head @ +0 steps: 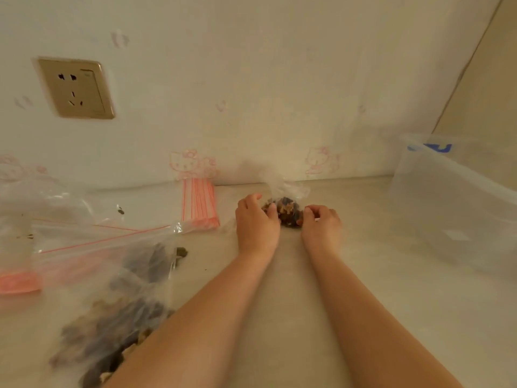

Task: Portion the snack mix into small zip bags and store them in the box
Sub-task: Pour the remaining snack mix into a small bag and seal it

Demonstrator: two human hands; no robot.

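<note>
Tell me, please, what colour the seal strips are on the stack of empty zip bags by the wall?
Red-orange on clear plastic, seen in the head view on the stack of empty zip bags.

Both forearms are bare up to the frame's lower edge, without sleeves; the left hand (256,222) and right hand (321,225) wear nothing visible.

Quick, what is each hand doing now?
Left hand: holds the small filled bag.
Right hand: fingers curled on the same bag.
</note>
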